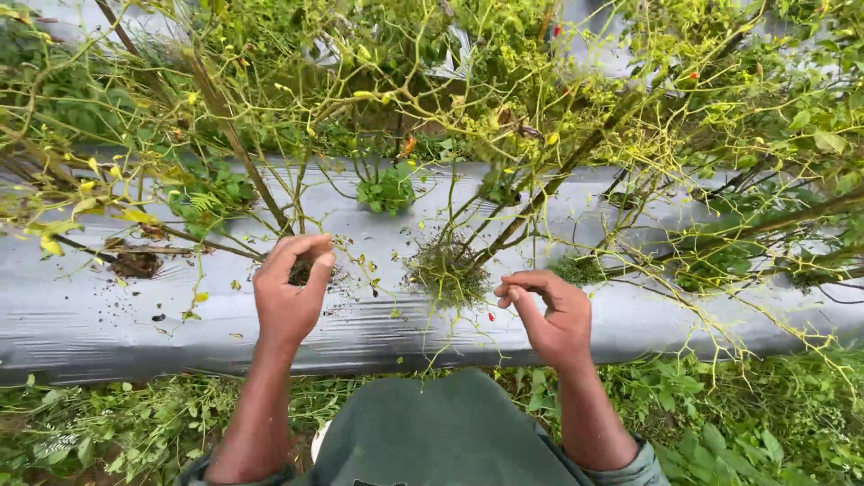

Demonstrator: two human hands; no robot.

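Soft overcast daylight, sharp, edges bowed

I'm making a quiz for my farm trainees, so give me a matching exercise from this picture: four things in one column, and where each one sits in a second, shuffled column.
Things:
1. left hand
2. right hand
3. small red chilli
4. plastic sheet

Places:
A. spread over the raised bed
B. just left of the right hand's fingers
C. curled over a planting hole in the sheet
D. loosely closed beside thin yellow-green stems

Pairs: 1-C, 2-D, 3-B, 4-A
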